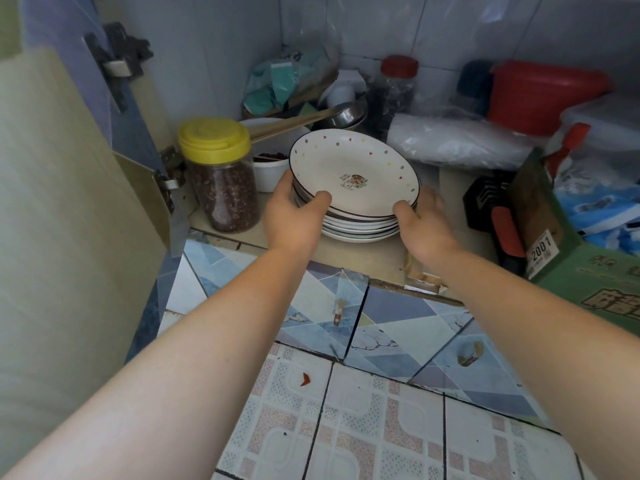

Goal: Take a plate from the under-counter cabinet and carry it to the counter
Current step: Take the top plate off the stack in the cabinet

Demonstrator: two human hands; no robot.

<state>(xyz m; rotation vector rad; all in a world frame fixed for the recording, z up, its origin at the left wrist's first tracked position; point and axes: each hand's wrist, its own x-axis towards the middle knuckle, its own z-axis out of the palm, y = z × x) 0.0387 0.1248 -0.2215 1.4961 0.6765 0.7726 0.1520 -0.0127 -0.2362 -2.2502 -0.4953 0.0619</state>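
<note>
A stack of several plates (360, 227) stands on the cabinet floor (353, 254). The top plate (349, 168) is white with a dark rim, coloured dots and triangles, and a small cartoon in the middle; it is tilted, its far edge raised off the stack. My left hand (294, 213) grips its left rim, thumb on top and fingers underneath. My right hand (420, 220) holds the right rim the same way. The counter is out of view.
A yellow-lidded jar of beans (221, 178) stands just left of the stack, with a white cup (270, 168) behind it. The open cabinet door (69, 220) is at left. Bags, a red-lidded jar (394, 95), a metal bowl and a green box (568, 251) crowd the back and right.
</note>
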